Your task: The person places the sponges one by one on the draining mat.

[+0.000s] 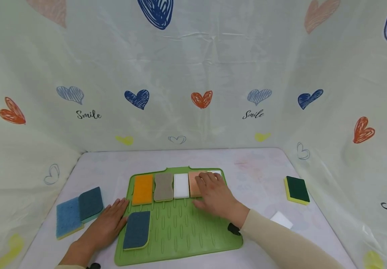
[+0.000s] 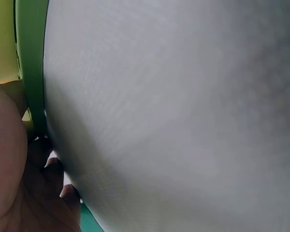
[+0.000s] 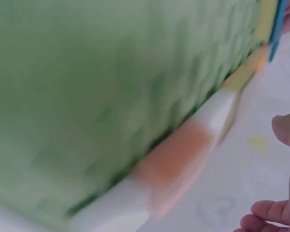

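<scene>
A green mat (image 1: 186,239) with a raised pattern lies on the table. Along its far edge stand an orange sponge (image 1: 142,189), a wavy-sided grey sponge (image 1: 163,186), a white sponge (image 1: 181,185) and a peach sponge (image 1: 193,188). My right hand (image 1: 217,196) is over the peach one, hiding part of it and most of another white sponge (image 1: 216,172); its fingers are extended and grip nothing. At the mat's left edge rests my left hand (image 1: 107,224), fingers straight. A dark blue sponge (image 1: 137,229) lies on the mat's near left part.
Left of the mat, a light blue sponge (image 1: 68,216) and a dark teal sponge (image 1: 90,203) overlap. A green-and-yellow sponge (image 1: 296,189) lies far right, and a white piece (image 1: 281,219) shows beside the right sleeve. A heart-print curtain (image 1: 186,123) encloses the table.
</scene>
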{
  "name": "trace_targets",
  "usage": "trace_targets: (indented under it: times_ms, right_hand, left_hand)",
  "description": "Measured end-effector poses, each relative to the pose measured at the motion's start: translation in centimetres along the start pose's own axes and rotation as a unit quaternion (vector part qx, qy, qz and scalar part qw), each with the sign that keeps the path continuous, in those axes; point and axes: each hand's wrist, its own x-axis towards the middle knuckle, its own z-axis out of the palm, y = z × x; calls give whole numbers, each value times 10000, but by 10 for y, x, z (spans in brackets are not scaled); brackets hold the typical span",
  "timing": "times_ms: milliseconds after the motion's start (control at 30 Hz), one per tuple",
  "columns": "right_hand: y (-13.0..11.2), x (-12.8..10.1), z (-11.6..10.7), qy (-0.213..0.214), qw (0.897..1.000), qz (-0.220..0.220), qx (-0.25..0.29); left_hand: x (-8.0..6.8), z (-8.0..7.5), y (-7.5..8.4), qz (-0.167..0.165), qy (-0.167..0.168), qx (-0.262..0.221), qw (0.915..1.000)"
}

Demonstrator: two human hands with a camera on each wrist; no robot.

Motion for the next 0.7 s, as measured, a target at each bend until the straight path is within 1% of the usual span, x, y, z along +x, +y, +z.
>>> trace_targets:
  times_ms: [200,267,400,500,700]
  right_hand:
    - [59,-31,-3,-36,9990,203,-400]
    - [78,-42,-5,-132,9985,280,-457]
    - [113,-66,-8,-584,9957,575,-437]
    - [138,-86,-10,-959,9912,776,-484]
    - [186,-127,-17,-1529,9814,942,-682]
  left_hand:
    - [0,0,0,-1,16,21,10000]
    - [0,0,0,9,34,21,10000]
    - [0,0,0,21,60,35,10000]
    - [0,1,0,25,56,29,10000]
    - [0,0,1,4,17,3,10000]
